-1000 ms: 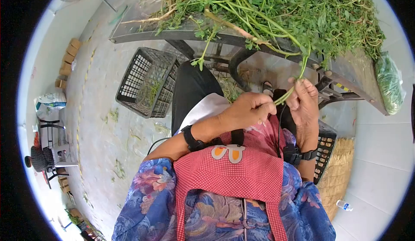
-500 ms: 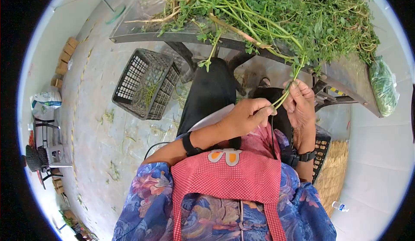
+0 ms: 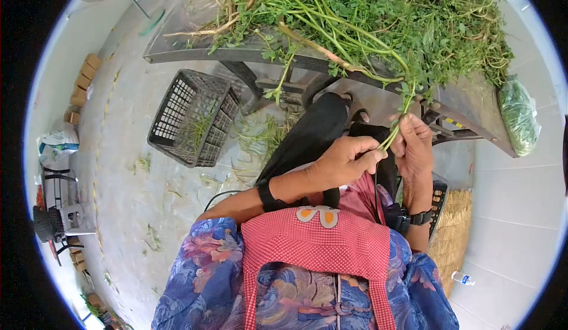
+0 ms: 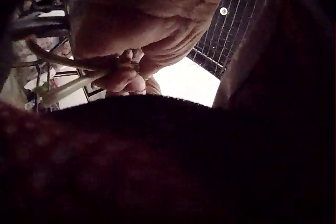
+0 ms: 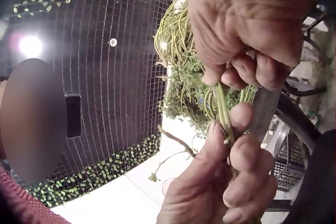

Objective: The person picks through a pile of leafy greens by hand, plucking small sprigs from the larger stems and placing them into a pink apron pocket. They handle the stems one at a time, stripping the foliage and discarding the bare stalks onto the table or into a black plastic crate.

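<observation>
My left hand [image 3: 349, 159] pinches thin green stems [image 3: 388, 138] between thumb and fingers. Just right of it, my right hand [image 3: 413, 146] grips the same stems higher up, where their leafy part reaches the table edge. In the right wrist view, a short length of stems [image 5: 222, 106] spans the gap between my right hand [image 5: 247, 29] and my left hand [image 5: 215, 176]. Dark cloth fills much of the left wrist view, with pale stems [image 4: 73, 86] beside the fingers. A large heap of leafy greens [image 3: 384, 22] covers the table [image 3: 473, 105].
A black plastic crate [image 3: 192, 117] with some greens stands on the floor at left. A plastic bag of greens [image 3: 519, 117] lies at the table's right end. Lower right are a straw-coloured woven item [image 3: 451, 226] and a bottle [image 3: 463, 278]. One long brown-green stem [image 3: 331, 55] overhangs the table edge.
The hands keep their hold on the stems, shifting only slightly. One leg in black trousers has swung right beneath the table, uncovering greens on the floor. The camera view has shifted a little.
</observation>
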`<state>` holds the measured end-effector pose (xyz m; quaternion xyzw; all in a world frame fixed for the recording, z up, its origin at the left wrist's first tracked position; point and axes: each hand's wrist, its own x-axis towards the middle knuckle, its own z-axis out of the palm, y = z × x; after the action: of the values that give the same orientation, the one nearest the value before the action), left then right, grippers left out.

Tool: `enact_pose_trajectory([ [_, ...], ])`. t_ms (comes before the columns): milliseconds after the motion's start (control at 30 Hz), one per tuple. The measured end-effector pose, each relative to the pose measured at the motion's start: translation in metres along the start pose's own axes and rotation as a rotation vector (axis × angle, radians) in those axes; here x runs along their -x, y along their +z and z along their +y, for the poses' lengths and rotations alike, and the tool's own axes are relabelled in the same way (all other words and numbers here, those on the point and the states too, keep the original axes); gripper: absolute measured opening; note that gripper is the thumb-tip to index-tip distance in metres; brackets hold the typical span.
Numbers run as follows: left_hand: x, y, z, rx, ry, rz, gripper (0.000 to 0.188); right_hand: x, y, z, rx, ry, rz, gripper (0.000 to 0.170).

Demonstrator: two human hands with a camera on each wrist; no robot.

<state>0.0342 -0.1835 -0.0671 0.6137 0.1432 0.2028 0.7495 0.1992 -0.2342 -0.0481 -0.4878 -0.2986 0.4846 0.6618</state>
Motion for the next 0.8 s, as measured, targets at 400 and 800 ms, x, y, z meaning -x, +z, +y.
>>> enact_pose_trajectory([
  [400, -0.002, -0.034, 0.009, -0.059, 0.148, 0.129, 0.019, -0.004, 0.013, -0.002, 0.429, -0.065, 0.068, 0.028],
  [800, 0.002, -0.095, -0.018, -0.692, 0.127, 0.191, 0.028, -0.015, -0.056, 0.040, 1.100, -0.089, 0.053, 0.028],
])
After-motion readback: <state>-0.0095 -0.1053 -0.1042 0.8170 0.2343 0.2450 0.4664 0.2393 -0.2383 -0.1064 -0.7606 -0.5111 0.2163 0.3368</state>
